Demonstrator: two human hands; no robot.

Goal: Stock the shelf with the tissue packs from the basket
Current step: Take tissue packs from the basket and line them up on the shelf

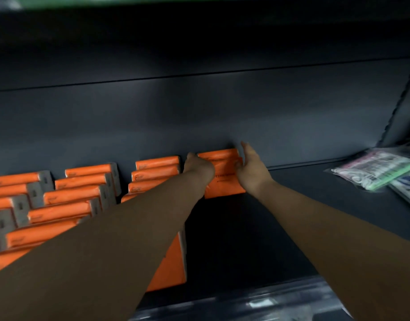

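So I've got both arms reaching deep into the dark grey metal shelf (245, 228). My left hand (198, 166) is curled against the left edge of a small stack of orange plastic-wrapped tissue packs (222, 179) at the back wall, around 12 o'clock, and my right hand (252, 169) is flat and open against its right side, squaring it up. From 9 to 11 o'clock there are already three full rows of the same orange packs (83, 188) running front to back, so I'd say I'm well past halfway. This fourth row is only started; bare shelf in front of it. At 3 o'clock sit some clear-bagged pink and green items (373, 172). The basket isn't in view, so no idea what's left.
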